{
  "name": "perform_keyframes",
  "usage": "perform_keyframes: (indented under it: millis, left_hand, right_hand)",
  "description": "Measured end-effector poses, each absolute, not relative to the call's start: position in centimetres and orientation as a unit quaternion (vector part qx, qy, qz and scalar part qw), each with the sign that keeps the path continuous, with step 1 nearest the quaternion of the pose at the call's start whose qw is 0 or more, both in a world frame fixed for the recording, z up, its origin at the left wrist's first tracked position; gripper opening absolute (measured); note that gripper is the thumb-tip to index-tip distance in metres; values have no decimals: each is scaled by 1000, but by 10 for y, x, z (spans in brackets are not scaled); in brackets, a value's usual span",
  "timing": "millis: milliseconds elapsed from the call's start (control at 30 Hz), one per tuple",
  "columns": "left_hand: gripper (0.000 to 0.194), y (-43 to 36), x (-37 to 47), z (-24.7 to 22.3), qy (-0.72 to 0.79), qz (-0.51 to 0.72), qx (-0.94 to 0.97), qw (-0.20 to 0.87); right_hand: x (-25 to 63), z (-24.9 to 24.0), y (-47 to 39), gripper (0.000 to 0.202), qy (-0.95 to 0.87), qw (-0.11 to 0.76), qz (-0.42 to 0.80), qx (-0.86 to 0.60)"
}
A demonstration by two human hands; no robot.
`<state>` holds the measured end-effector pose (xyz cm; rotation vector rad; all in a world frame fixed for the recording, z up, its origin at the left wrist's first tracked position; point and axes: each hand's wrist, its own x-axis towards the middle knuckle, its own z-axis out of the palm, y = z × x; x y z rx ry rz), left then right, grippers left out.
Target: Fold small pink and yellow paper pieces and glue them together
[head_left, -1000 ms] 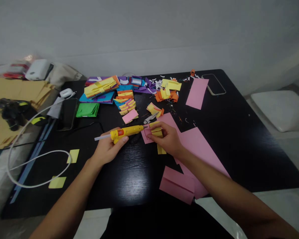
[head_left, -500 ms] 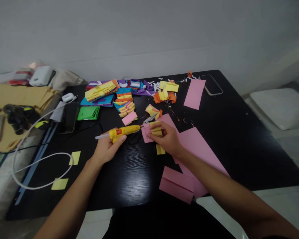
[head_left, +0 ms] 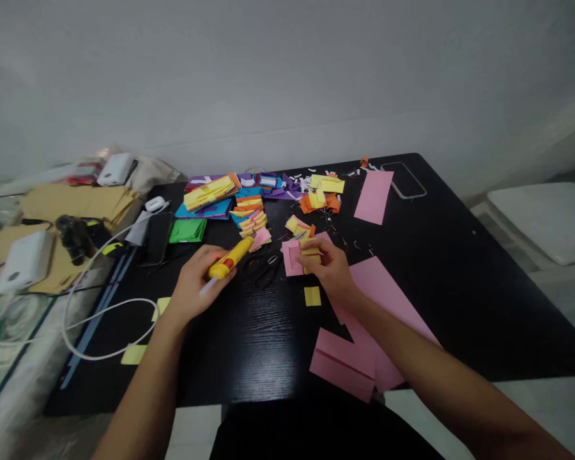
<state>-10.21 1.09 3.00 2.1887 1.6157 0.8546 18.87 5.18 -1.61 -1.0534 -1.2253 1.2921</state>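
Over the glossy black counter (head_left: 460, 275), the left grip (head_left: 194, 281) wraps the glue gun (head_left: 234, 257), probably light and rigid, best held behind its tip. The right grip (head_left: 334, 267) pinches pink card (head_left: 291, 259) and yellow paper (head_left: 311, 252), likely flimsy, best taken by their edges. Scraps (head_left: 333, 203) lie toward the grey wall (head_left: 287, 76).

Left hand (head_left: 196, 281): bare, with slender fingers and a narrow wrist.
Right hand (head_left: 333, 267): bare like its pair, the fingers slim.
Left forearm (head_left: 149, 377): uncovered from wrist to the view's lower edge, lean and smooth.
Right forearm (head_left: 424, 359): also uncovered, narrow at the wrist and broader toward the elbow.
Lap clothing (head_left: 311, 431): a plain black garment, its seams and folds too dark to make out.
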Motion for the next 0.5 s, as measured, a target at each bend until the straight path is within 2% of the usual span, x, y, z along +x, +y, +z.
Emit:
perform_keyframes:
  millis: [133, 267, 400, 500]
  left_hand:
    - [34, 0, -131, 26, 649, 174, 737, 78]
    - [36, -6, -152, 15, 714, 64, 696, 38]
    - [36, -3, -148, 19, 709, 41, 703, -26]
    - [31, 6, -119, 30, 688, 115, 713, -72]
  right_hand:
    - [189, -16, 54, 14, -520, 533, 514, -426]
    - [187, -16, 53, 10, -504, 537, 528, -422]
    - [185, -15, 51, 33, -439, 556, 580, -401]
    - [185, -15, 54, 46, -411, 566, 596, -396]
